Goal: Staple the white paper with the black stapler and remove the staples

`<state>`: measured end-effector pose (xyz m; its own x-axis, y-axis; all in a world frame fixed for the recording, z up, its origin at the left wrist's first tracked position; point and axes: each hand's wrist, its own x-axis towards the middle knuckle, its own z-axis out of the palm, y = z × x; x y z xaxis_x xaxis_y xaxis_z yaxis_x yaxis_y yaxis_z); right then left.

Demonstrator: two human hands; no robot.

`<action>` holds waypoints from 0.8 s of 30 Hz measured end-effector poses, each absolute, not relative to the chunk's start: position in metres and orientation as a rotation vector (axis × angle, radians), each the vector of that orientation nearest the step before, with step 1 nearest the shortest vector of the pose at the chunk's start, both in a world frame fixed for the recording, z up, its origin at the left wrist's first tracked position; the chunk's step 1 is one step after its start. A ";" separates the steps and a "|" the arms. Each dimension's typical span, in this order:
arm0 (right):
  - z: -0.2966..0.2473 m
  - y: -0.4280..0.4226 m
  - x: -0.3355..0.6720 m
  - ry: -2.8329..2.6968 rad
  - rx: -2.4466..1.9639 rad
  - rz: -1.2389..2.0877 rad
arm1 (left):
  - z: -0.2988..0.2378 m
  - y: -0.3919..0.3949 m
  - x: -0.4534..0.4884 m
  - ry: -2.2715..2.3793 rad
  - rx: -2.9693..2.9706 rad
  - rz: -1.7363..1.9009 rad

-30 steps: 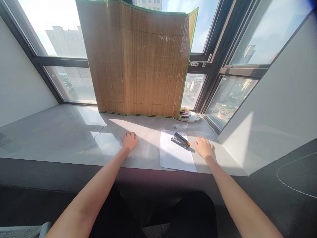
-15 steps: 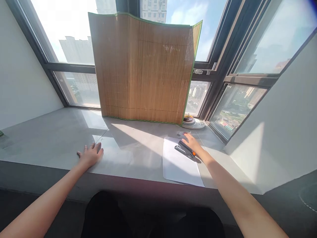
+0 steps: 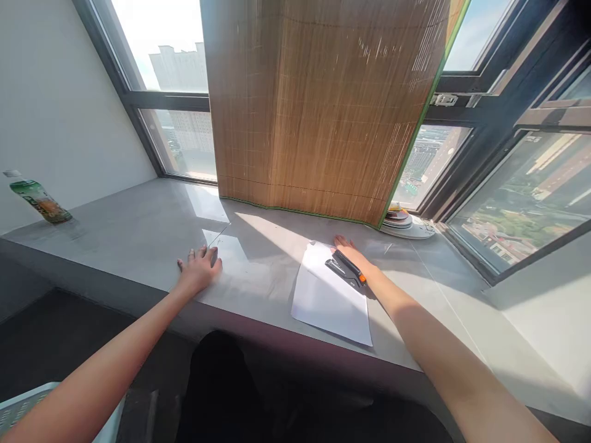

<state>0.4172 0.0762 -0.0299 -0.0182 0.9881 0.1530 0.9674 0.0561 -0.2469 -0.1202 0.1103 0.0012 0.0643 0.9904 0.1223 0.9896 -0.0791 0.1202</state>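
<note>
My left hand [image 3: 199, 271] lies flat on the grey windowsill [image 3: 138, 227], fingers spread, holding nothing. My right hand [image 3: 353, 256] reaches over the far end of a white sheet of paper [image 3: 330, 298], its fingers stretched out beside and partly behind a black stapler with an orange tip [image 3: 345, 271]. The stapler rests on the paper's upper right corner. Whether the hand touches the stapler I cannot tell.
A bamboo mat with green edging [image 3: 323, 104] stands upright against the window. Stacked round plates [image 3: 406, 221] sit at its right foot. A green-labelled bottle [image 3: 39, 200] stands at the sill's far left. A pale basket corner [image 3: 28, 412] shows bottom left.
The view has swung left and closer to the sill, bringing the bottle into sight. My left hand moved slightly right along the sill. My right hand stays by the stapler.
</note>
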 end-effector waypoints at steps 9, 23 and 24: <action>-0.008 0.160 0.236 -2.271 -1.746 0.300 | 0.003 0.107 -0.118 2.141 2.291 0.261; -0.009 0.197 0.171 -2.255 -1.566 0.360 | -0.003 0.110 -0.121 2.135 2.280 0.282; -0.009 0.197 0.171 -2.241 -1.551 0.357 | -0.003 0.110 -0.121 2.134 2.275 0.287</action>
